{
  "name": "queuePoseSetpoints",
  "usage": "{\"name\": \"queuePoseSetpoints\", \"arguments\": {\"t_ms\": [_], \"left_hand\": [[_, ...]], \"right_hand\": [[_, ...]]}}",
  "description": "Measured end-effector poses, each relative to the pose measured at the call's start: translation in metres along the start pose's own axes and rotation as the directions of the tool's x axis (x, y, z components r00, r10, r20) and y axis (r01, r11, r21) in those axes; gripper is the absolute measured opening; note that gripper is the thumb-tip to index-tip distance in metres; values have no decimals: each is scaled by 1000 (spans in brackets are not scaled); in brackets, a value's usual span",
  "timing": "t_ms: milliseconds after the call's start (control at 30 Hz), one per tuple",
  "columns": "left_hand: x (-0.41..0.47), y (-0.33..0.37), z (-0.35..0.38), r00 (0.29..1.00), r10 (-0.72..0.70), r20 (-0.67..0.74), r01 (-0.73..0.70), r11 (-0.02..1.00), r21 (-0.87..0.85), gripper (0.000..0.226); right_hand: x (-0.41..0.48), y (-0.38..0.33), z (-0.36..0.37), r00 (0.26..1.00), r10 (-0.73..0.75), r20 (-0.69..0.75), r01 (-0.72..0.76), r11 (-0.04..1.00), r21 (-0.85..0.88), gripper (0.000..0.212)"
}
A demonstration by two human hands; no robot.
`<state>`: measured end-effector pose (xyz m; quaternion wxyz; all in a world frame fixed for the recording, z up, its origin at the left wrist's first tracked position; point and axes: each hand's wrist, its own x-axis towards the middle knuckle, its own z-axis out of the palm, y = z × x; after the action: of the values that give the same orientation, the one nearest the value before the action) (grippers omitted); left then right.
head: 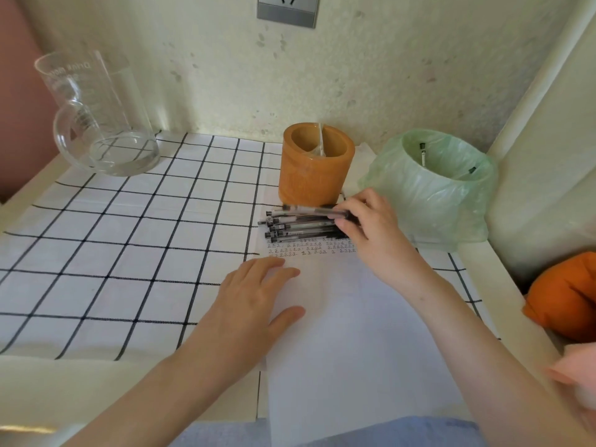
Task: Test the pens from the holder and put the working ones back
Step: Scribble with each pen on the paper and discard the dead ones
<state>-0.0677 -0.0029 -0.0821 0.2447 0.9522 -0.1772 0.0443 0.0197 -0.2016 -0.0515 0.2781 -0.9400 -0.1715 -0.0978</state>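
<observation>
Black pens [301, 224] piled lying flat, just before empty orange holder [317, 162]

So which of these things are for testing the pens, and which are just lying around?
For the job: the pens the right hand grips, the holder, the paper under the left hand, and probably the bin, which has pens in it.
Just lying about: the glass jug, the orange cloth, the wall socket, the checked cloth.
</observation>
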Motion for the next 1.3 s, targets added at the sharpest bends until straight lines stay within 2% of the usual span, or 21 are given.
{"name": "queuePoseSetpoints", "arguments": {"t_ms": [67, 167, 333, 533, 633, 767, 967, 1067, 1167, 1300], "left_hand": [[0, 3, 0, 997, -5, 71, 6, 1000, -13, 73], [1, 1, 1, 993, -6, 115, 3, 999, 32, 88], [0, -2, -1, 989, 12, 148, -27, 995, 98, 75], [1, -1, -2, 989, -13, 146, 3, 998, 67, 93], [1, 0, -2, 987, -18, 161, 6, 997, 78, 95], [-1, 0, -2, 989, -6, 144, -5, 997, 76, 93], [-1, -3, 2, 990, 2, 141, -19, 993, 119, 90], [-2, 1, -1, 992, -50, 119, 41, 996, 76, 72], [-4, 0, 1, 998, -45, 51, 41, 996, 83, 74], [-5, 1, 2, 993, -85, 86, 74, 989, 131, 82]], "right_hand": [[3, 6, 8, 1000, -28, -13, 26, 993, -113, 18], [4, 7, 13, 999, -27, 20, 30, 993, -115, 25], [5, 7, 17, 1000, -13, 9, 14, 993, -119, 33], [3, 10, 17, 994, -87, 66, 101, 964, -246, 59], [3, 12, 18, 988, -138, 65, 152, 915, -372, 61], [4, 11, 20, 991, -98, 93, 129, 891, -435, 60], [6, 9, 19, 986, -78, 149, 132, 907, -401, 48], [5, 8, 14, 981, -94, 172, 158, 898, -410, 45], [4, 10, 12, 975, -101, 196, 173, 901, -399, 52], [4, 10, 15, 971, -64, 232, 156, 901, -405, 64]]}}
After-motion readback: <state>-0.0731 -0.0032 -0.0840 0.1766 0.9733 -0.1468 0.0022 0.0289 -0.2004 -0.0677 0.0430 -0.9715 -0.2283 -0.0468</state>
